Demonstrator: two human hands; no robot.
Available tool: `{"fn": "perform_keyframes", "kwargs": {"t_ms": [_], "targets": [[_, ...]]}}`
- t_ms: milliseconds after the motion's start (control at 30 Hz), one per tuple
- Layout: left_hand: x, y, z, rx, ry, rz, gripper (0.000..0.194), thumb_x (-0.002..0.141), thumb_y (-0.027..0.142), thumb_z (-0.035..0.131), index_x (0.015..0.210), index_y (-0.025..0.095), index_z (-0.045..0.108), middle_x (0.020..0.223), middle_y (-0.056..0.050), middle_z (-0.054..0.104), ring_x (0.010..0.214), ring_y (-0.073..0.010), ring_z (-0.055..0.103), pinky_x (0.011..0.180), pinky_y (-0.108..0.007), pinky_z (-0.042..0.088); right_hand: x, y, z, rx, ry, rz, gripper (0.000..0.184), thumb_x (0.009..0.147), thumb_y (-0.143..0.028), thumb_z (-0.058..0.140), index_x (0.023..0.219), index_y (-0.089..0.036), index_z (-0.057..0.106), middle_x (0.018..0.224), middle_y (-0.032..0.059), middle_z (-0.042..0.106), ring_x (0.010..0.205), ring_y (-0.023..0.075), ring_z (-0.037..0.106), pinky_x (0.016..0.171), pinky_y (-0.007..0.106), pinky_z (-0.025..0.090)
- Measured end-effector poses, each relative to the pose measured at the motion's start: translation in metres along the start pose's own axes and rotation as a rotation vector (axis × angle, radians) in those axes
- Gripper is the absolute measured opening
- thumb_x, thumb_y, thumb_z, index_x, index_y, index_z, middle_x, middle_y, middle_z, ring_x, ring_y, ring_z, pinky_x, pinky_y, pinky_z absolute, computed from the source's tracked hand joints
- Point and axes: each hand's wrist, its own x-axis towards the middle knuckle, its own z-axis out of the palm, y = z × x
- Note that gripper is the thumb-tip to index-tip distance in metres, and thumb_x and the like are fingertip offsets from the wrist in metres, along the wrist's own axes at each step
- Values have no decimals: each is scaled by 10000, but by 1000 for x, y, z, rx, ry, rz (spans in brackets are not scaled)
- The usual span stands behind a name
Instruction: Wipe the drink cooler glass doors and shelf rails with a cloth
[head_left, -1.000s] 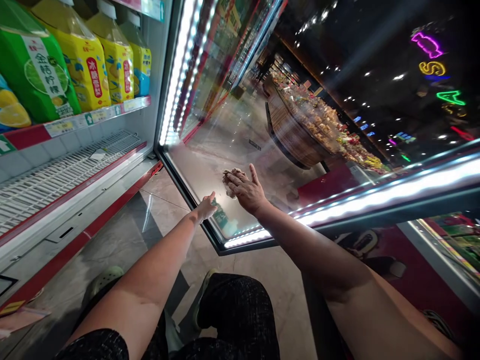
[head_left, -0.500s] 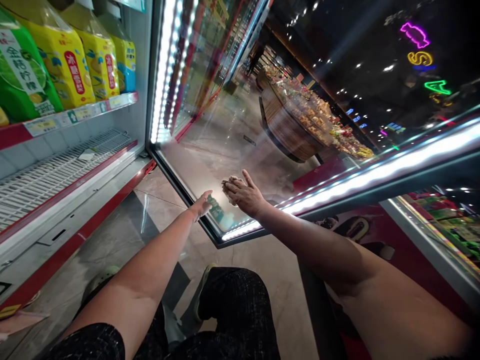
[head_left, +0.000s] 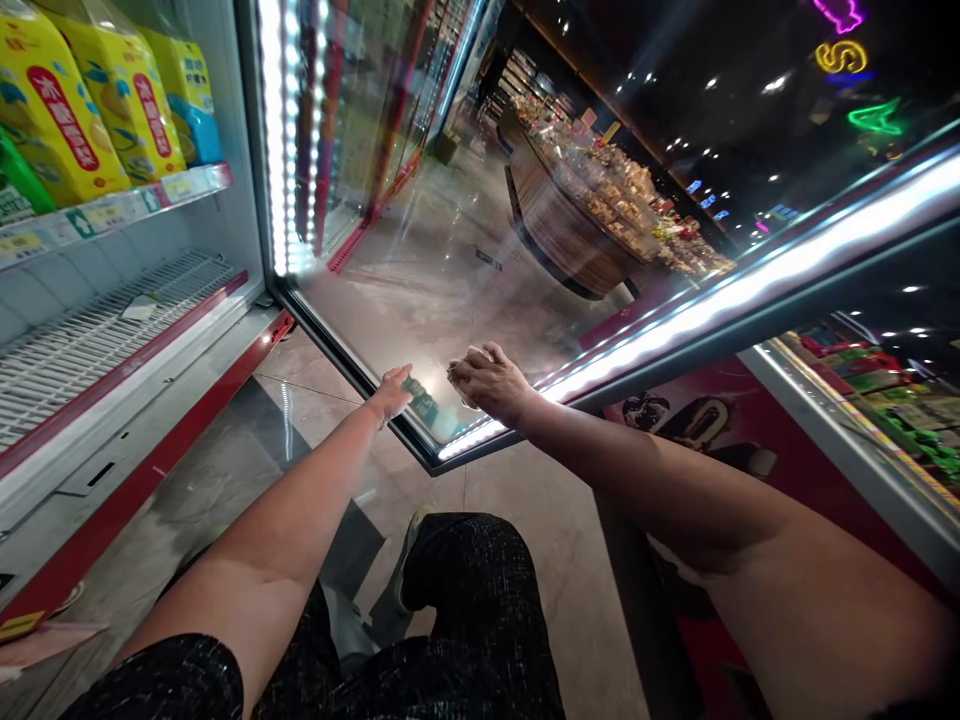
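My right hand point(head_left: 491, 382) is closed around a crumpled, light brown cleaning cloth point(head_left: 466, 401) and presses it against the glass door point(head_left: 420, 310) near its lower corner. Most of the cloth is hidden under the fingers. My left hand point(head_left: 391, 393) rests at the door's dark bottom frame point(head_left: 337, 340), its fingers stretched out over the glass. A green and white sticker point(head_left: 424, 405) sits on the glass between the two hands. The door stands swung open, with a bright LED strip point(head_left: 600, 385) along its side.
At left is the fridge, with yellow drink bottles point(head_left: 131, 100) on a shelf and a white wire rack point(head_left: 90, 325) below. A chest freezer point(head_left: 697, 420) stands at right behind the door frame. My knees are bent below the door. A wooden display stand point(head_left: 570, 220) shows through the glass.
My right hand has gone from flat, spread fingers to curled ones around the cloth. The camera view has shifted slightly right, and my left hand stays at the door frame.
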Motion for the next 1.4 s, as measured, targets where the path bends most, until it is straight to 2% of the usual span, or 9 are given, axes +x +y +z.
{"fn": "perform_keyframes", "kwargs": {"t_ms": [167, 333, 500, 600, 700, 833, 1067, 1267, 1400], "targets": [[-3, 4, 0, -5, -59, -69, 926, 743, 138, 611, 1598, 219, 263, 1704, -115, 91, 1529, -319, 251, 1225, -403, 264, -9, 5, -17, -78, 38, 62, 351, 1023, -120, 357, 1191, -139, 664, 1166, 88, 666, 1100, 242, 447, 948, 406, 262], [0, 2, 2, -22, -70, -71, 964, 727, 129, 627, 1605, 201, 236, 1708, -116, 75, 1539, -310, 229, 1242, -393, 216, -19, -4, -15, -48, -118, -15, 313, 1009, -132, 407, 1113, -150, 701, 1141, 84, 679, 1059, 241, 457, 906, 390, 261], [2, -2, 3, -42, -81, -69, 1002, 712, 112, 597, 1616, 232, 182, 1713, -85, 69, 1535, -300, 243, 1216, -408, 292, -19, -4, -28, -21, -153, 80, 339, 1031, -164, 372, 1162, -153, 684, 1237, 89, 658, 1076, 246, 466, 886, 393, 267], [2, -1, 3, -51, -73, -77, 1023, 688, 105, 599, 1614, 218, 180, 1698, -110, 153, 1534, -307, 241, 1206, -436, 310, -22, -10, -30, 15, -274, 92, 313, 1007, -140, 407, 1077, -130, 711, 1184, 106, 671, 1038, 249, 488, 830, 383, 285], [1, 0, 4, -63, -63, -84, 1037, 666, 104, 610, 1609, 213, 192, 1674, -137, 227, 1538, -314, 228, 1200, -473, 310, -25, -17, -23, 80, -402, 55, 269, 983, -145, 461, 990, -128, 729, 1103, 114, 686, 986, 244, 508, 768, 367, 293], [-1, 2, 3, -74, -56, -89, 1057, 642, 107, 609, 1606, 231, 192, 1660, -133, 270, 1541, -298, 219, 1195, -501, 310, -28, -20, -16, 87, -340, 94, 287, 989, -155, 444, 1020, -143, 729, 1129, 123, 681, 995, 252, 506, 759, 373, 301], [-5, 10, 2, -75, -88, -101, 1081, 642, 95, 592, 1616, 217, 138, 1693, -132, 161, 1545, -320, 197, 1202, -510, 287, -28, -30, -6, 137, -445, 66, 260, 941, -103, 488, 947, -120, 747, 1089, 128, 683, 976, 254, 512, 773, 369, 334], [-4, 8, 3, -88, -109, -106, 1092, 669, 107, 612, 1621, 268, 104, 1695, -126, 155, 1546, -334, 195, 1179, -535, 324, -20, -31, 10, 64, -260, 116, 400, 1004, -110, 329, 1116, -84, 712, 1238, 149, 639, 1079, 272, 480, 877, 403, 341], [-4, 7, 3, -94, -111, -108, 1085, 670, 125, 621, 1621, 270, 119, 1692, -124, 167, 1540, -343, 208, 1156, -529, 364, -23, -39, 26, 158, -326, 67, 316, 967, -113, 430, 964, -98, 745, 1163, 138, 666, 1043, 268, 486, 817, 385, 354]]}}
